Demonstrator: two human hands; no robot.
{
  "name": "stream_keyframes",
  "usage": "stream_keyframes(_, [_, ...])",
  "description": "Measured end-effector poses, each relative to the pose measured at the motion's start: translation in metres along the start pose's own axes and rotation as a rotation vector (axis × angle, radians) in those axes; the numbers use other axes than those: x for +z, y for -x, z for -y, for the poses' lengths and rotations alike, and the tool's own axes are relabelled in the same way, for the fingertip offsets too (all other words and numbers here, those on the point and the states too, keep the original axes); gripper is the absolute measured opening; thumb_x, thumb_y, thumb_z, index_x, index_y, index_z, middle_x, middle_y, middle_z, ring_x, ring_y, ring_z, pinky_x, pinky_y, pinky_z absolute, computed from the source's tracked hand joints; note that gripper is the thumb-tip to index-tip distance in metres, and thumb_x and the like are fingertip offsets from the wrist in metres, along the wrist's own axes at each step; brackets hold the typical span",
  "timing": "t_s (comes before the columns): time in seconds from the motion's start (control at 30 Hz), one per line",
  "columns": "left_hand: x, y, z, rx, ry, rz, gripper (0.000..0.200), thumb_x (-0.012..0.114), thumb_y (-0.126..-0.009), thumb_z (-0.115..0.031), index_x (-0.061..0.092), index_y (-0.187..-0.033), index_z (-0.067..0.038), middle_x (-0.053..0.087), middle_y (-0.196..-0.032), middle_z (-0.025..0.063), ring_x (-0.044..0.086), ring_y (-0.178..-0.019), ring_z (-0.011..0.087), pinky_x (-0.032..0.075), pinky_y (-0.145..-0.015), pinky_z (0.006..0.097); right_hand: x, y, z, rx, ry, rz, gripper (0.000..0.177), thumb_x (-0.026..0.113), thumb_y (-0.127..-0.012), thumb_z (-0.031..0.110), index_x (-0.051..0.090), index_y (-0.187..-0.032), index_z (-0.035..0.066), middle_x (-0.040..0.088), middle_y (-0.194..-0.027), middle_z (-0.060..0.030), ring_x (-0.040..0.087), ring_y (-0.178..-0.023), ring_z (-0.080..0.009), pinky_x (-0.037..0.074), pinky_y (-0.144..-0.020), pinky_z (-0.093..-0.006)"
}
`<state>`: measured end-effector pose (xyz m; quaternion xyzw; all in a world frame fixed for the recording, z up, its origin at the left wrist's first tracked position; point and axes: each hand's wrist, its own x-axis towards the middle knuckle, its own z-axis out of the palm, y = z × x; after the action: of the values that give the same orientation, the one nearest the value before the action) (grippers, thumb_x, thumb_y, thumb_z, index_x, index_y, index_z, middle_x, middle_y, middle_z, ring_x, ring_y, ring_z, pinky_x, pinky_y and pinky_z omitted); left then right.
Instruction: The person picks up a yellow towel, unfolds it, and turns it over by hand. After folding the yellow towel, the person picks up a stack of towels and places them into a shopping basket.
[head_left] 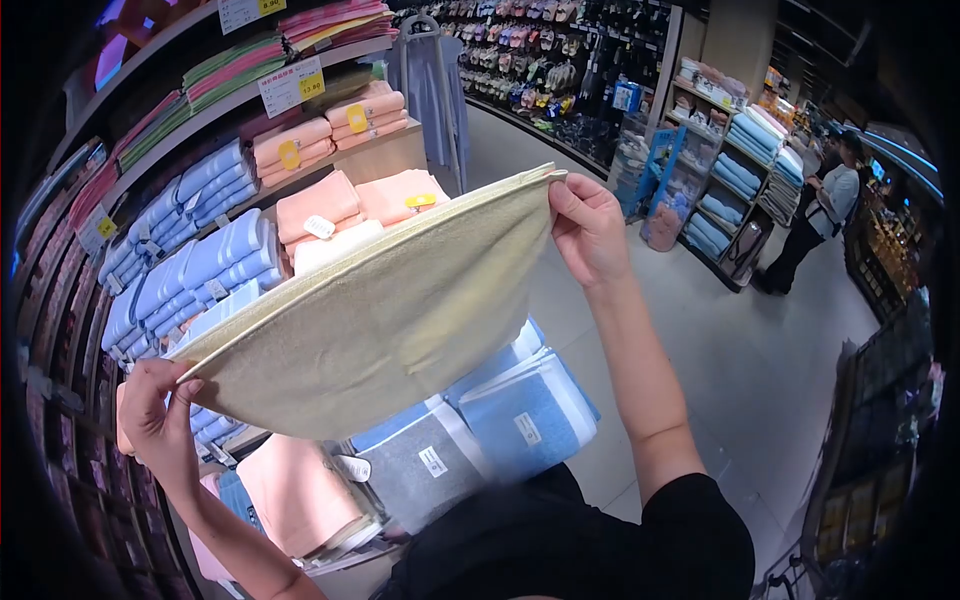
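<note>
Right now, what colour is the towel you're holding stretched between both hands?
The towel is a plain pale cream-yellow with no pattern, seen best in the head view.

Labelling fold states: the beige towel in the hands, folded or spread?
Spread. The left hand and right hand each pinch a top corner of the beige towel, and it hangs open between them. Whether it is doubled over: cannot tell.

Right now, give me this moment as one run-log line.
left hand: grips one corner of cream towel | right hand: pinches opposite corner | state: held spread above folded towels
</note>
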<state>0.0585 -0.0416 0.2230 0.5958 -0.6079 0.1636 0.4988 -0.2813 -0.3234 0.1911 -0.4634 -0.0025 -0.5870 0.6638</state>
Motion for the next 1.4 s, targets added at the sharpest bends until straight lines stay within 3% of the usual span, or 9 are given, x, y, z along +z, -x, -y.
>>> stream_keyframes(0.23, [-0.003, -0.017, -0.002, -0.195, 0.138, -0.070, 0.040, 0.068, -0.067, 0.004, 0.059, -0.105, 0.005, 0.041, -0.085, -0.0022, 0.041, -0.078, 0.0067, 0.035, -0.074, 0.0178, 0.003, -0.007, -0.001, 0.014, 0.069, 0.035, 0.033, 0.061, -0.080, -0.006, 0.054, -0.113, -0.001, 0.064, -0.095, -0.0090, 0.061, -0.087, -0.0136, 0.049, -0.079, -0.0241])
stream_keyframes(0.4, [-0.013, -0.015, -0.002, -0.283, 0.086, 0.078, 0.015, 0.065, -0.071, 0.004, 0.056, -0.083, 0.002, 0.051, -0.081, 0.0004, 0.046, -0.074, 0.0082, 0.036, -0.075, 0.0194, -0.001, -0.005, 0.018, -0.012, -0.088, 0.442, 0.026, 0.058, -0.083, -0.004, 0.058, -0.108, -0.001, 0.064, -0.100, -0.0070, 0.060, -0.092, -0.0134, 0.047, -0.084, -0.0266])
stream_keyframes(0.5, [-0.002, -0.023, -0.001, -0.395, 0.493, 0.070, 0.009, 0.060, -0.080, 0.001, 0.055, -0.086, 0.000, 0.055, -0.084, 0.0009, 0.048, -0.078, 0.0069, 0.035, -0.077, 0.0195, -0.003, -0.027, 0.006, -0.098, 0.525, 0.000, 0.019, 0.058, -0.083, -0.003, 0.060, -0.102, -0.003, 0.065, -0.093, -0.0064, 0.060, -0.086, -0.0114, 0.046, -0.080, -0.0237])
stream_keyframes(0.7, [0.029, -0.052, 0.041, -0.201, -0.053, -0.286, 0.013, 0.055, -0.088, -0.002, 0.058, -0.100, 0.002, 0.059, -0.091, 0.0002, 0.052, -0.079, 0.0040, 0.040, -0.072, 0.0166, 0.006, -0.072, -0.046, 0.083, 0.879, -0.067, 0.013, 0.053, -0.087, -0.002, 0.058, -0.098, -0.001, 0.064, -0.088, -0.0038, 0.058, -0.074, -0.0068, 0.048, -0.065, -0.0195])
stream_keyframes(0.83, [0.014, -0.027, -0.035, 0.115, 0.088, -0.439, 0.013, 0.053, -0.086, 0.006, 0.057, -0.098, 0.007, 0.060, -0.091, 0.0071, 0.056, -0.085, 0.0096, 0.043, -0.080, 0.0205, 0.010, -0.075, -0.045, 0.118, 0.423, -0.015, 0.021, 0.043, -0.089, -0.005, 0.043, -0.108, 0.003, 0.060, -0.104, -0.0146, 0.064, -0.085, -0.0205, 0.057, -0.078, -0.0317])
stream_keyframes(1.0, [0.043, 0.053, -0.111, 0.063, 0.278, 0.262, 0.007, 0.060, -0.071, -0.002, 0.063, -0.077, -0.003, 0.058, -0.076, 0.0111, 0.059, -0.061, 0.0233, 0.046, -0.056, 0.0310, -0.064, -0.027, -0.061, 0.284, 0.165, -0.023, 0.016, 0.043, -0.089, -0.005, 0.041, -0.102, 0.005, 0.056, -0.111, -0.0211, 0.058, -0.103, -0.0288, 0.052, -0.089, -0.0377])
stream_keyframes(1.2, [0.193, 0.142, -0.093, -0.200, 0.879, 1.128, 0.029, 0.057, -0.080, -0.003, 0.058, -0.109, -0.004, 0.061, -0.103, 0.0133, 0.059, -0.096, 0.0284, 0.046, -0.080, 0.0336, -0.209, 0.063, -0.107, 0.622, 0.439, -0.446, 0.018, 0.047, -0.089, -0.003, 0.046, -0.105, 0.005, 0.055, -0.113, -0.0147, 0.055, -0.107, -0.0214, 0.048, -0.089, -0.0324])
stream_keyframes(1.27, [0.216, 0.149, -0.081, -0.287, 1.089, 1.319, 0.034, 0.054, -0.086, -0.007, 0.054, -0.119, -0.006, 0.059, -0.114, 0.0137, 0.057, -0.103, 0.0282, 0.044, -0.088, 0.0338, -0.206, 0.079, -0.107, 0.380, 0.798, -0.594, 0.020, 0.047, -0.090, 0.001, 0.047, -0.110, 0.003, 0.054, -0.117, -0.0138, 0.050, -0.113, -0.0208, 0.042, -0.094, -0.0320])
stream_keyframes(1.4, [0.246, 0.167, -0.036, -0.333, 0.428, 0.810, 0.047, 0.051, -0.088, -0.007, 0.040, -0.134, -0.006, 0.042, -0.136, 0.0144, 0.041, -0.126, 0.0282, 0.034, -0.101, 0.0382, -0.088, 0.132, -0.107, 0.115, 1.127, -0.257, 0.035, 0.048, -0.091, 0.013, 0.046, -0.123, -0.001, 0.052, -0.123, -0.0150, 0.047, -0.118, -0.0229, 0.034, -0.099, -0.0327])
